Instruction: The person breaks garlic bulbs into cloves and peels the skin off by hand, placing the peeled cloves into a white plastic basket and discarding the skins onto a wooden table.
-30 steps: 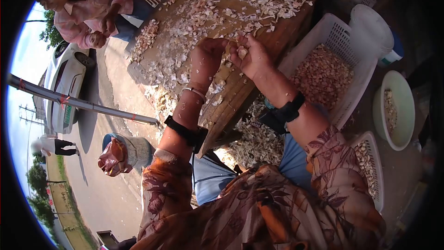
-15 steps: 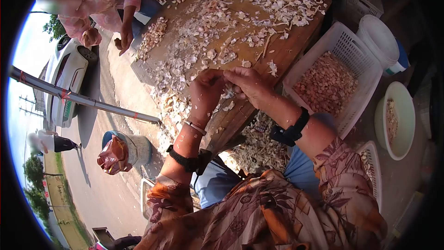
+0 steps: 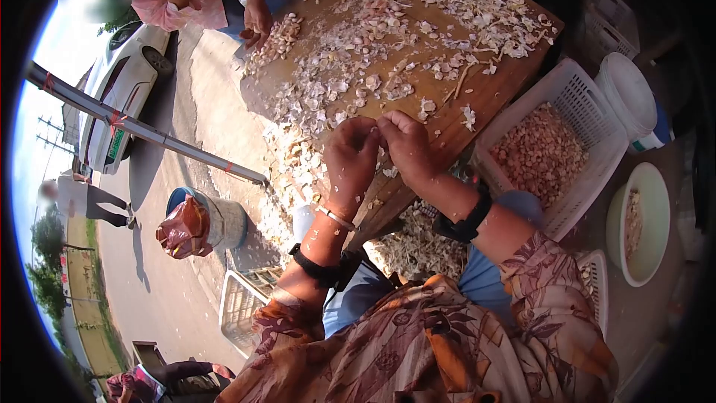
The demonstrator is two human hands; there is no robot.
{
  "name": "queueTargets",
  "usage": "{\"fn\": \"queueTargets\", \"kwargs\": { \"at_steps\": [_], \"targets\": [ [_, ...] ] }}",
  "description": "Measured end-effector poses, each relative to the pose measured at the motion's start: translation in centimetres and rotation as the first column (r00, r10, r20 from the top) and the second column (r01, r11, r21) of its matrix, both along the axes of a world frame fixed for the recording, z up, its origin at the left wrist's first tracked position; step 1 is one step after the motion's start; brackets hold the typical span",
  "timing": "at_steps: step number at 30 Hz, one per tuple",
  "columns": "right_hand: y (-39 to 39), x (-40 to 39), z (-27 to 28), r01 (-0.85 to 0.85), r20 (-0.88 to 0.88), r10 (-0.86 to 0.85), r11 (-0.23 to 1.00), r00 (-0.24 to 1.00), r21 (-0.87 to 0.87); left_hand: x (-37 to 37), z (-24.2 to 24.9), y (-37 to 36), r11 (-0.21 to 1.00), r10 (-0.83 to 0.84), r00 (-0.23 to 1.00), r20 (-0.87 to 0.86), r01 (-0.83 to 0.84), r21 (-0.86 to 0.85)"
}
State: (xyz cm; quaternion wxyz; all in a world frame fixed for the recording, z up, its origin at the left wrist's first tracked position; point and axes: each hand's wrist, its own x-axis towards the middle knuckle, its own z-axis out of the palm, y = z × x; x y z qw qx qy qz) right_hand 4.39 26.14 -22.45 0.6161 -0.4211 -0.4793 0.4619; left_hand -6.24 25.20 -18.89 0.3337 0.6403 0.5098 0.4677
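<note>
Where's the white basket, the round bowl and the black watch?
white basket (image 3: 578,89), head view, on its far rim
round bowl (image 3: 658,201), head view, on its bare inside wall
black watch (image 3: 464,222), head view, on the strap

The single head-worn camera looked forward and steeply down at close range onto the wooden table, with a wide fisheye field and dark rounded borders.

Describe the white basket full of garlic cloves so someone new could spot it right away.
Start at the wooden table littered with papery skins. Off its right edge, beside the person's right hand, sits the white lattice basket heaped with pinkish cloves. Unlike the round bowl nearby, it is rectangular with perforated walls.
</note>
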Motion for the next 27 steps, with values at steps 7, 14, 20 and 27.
{"fn": "queueTargets", "kwargs": {
  "at_steps": [7, 14, 20, 27],
  "targets": [
    [2.0, 2.6, 2.0, -0.41, -0.83, -0.053, 0.851, 0.555, -0.328, -0.5, 1.1, 5.6, 0.962, -0.188, 0.974, -0.128, 0.209, 0.176],
    [4.4, 5.9, -0.1, -0.522, -0.921, 0.166, 0.852, 0.351, -0.046, -2.5, 0.5, 13.2, 0.799, -0.133, 0.591, -0.796, 0.539, 0.267],
    [4.7, 8.7, 1.6, -0.248, -0.761, -0.104, 0.91, 0.64, -0.333, -3.1, -0.1, 12.9, 0.849, 0.026, 0.79, -0.613, 0.307, 0.431],
    [7.0, 9.4, -0.1, 0.052, 0.75, -0.228, 0.967, 0.62, 0.251, 0.5, 10.7, -3.9, 0.884, -0.463, 0.808, 0.366, 0.451, 0.124]
  ]
}}
